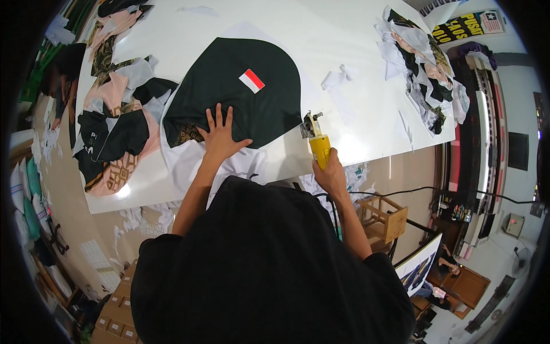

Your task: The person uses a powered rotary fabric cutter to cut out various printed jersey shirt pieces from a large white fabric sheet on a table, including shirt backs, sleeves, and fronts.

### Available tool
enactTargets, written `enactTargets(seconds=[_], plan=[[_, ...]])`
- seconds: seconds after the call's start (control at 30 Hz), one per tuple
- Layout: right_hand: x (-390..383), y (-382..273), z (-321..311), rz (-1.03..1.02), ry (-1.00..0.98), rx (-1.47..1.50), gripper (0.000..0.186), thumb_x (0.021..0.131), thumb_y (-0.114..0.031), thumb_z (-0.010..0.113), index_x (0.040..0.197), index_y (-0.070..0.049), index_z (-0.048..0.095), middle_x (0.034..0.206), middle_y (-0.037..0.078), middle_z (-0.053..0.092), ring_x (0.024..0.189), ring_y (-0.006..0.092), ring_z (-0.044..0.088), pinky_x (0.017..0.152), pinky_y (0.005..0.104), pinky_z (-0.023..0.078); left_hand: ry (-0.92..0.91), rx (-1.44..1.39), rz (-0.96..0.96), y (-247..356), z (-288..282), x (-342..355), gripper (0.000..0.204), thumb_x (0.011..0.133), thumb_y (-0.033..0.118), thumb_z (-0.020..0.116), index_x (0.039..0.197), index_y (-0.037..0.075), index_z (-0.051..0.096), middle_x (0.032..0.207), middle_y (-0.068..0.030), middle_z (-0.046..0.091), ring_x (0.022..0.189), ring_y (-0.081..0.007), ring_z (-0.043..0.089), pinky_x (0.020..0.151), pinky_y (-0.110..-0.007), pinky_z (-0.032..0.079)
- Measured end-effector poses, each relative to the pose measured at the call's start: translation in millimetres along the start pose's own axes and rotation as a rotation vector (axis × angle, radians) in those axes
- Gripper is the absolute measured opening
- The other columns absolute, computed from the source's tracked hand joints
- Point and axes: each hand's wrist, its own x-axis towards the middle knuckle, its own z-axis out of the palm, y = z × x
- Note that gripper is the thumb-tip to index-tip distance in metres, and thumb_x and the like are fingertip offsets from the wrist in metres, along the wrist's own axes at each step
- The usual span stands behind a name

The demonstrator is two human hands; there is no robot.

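Note:
A dark green fabric panel (263, 109) with a small red-and-white patch (252, 80) lies on the white table (344, 34), over white material (229, 172). My left hand (220, 137) is spread flat on the panel's lower left part, beside a patterned gold-and-black piece (184, 133). My right hand (329, 172) is wrapped round the handle of a yellow electric cutter (319, 148). The cutter's metal head is just at the panel's right edge; whether it touches the fabric I cannot tell.
Scrap piles (114, 132) (429, 80) lie at the table's left and right sides. A black cord (429, 188) runs from the right. A wooden stool (387, 215) stands below the right edge. Another person (63, 74) bends at the far left; more people (447, 264) are at the lower right.

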Motion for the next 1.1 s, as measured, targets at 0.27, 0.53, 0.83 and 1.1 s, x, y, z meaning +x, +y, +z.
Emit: enactTargets(seconds=[0.27, 0.53, 0.83, 1.1], plan=[[13.1, -12.0, -1.4, 0.070, -0.033, -0.006, 0.053, 0.091, -0.027, 0.069, 0.123, 0.003, 0.040, 0.105, 0.036, 0.063, 0.095, 0.0548, 0.063, 0.081, 0.0597, 0.051, 0.024, -0.002, 0.001, -2.5, 3.1, 0.6, 0.127, 0.065, 0.071, 0.082, 0.165, 0.017, 0.024, 0.173, -0.0160, 0.006, 0.157, -0.0478, 0.002, 0.106, -0.087, 0.016], [29.2, -18.0, 4.1, 0.056, -0.013, -0.016, 0.051, 0.091, -0.026, 0.067, 0.123, 0.001, 0.040, 0.106, 0.036, 0.063, 0.095, 0.0546, 0.063, 0.081, 0.0595, 0.051, 0.029, -0.010, -0.005, -1.8, 2.7, -0.2, 0.128, 0.064, 0.071, 0.082, 0.164, 0.018, 0.024, 0.173, -0.0159, 0.007, 0.157, -0.0475, 0.002, 0.106, -0.086, 0.015], [60.5, -30.5, 11.4, 0.032, 0.030, -0.011, 0.048, 0.091, -0.026, 0.067, 0.118, 0.003, 0.039, 0.101, 0.036, 0.064, 0.091, 0.0542, 0.064, 0.079, 0.0591, 0.052, 0.037, -0.004, -0.005, -0.3, 0.0, -0.9, 0.127, 0.064, 0.069, 0.083, 0.164, 0.017, 0.024, 0.172, -0.0155, 0.009, 0.157, -0.0476, 0.003, 0.106, -0.086, 0.016], [97.4, -32.8, 6.9, -0.032, 0.040, -0.075, 0.048, 0.091, -0.028, 0.068, 0.114, 0.003, 0.039, 0.094, 0.036, 0.065, 0.086, 0.0535, 0.066, 0.076, 0.0583, 0.055, 0.056, -0.013, -0.005, -0.1, 1.2, -1.8, 0.127, 0.063, 0.068, 0.084, 0.164, 0.017, 0.025, 0.172, -0.0154, 0.009, 0.157, -0.0474, 0.002, 0.106, -0.086, 0.018]])
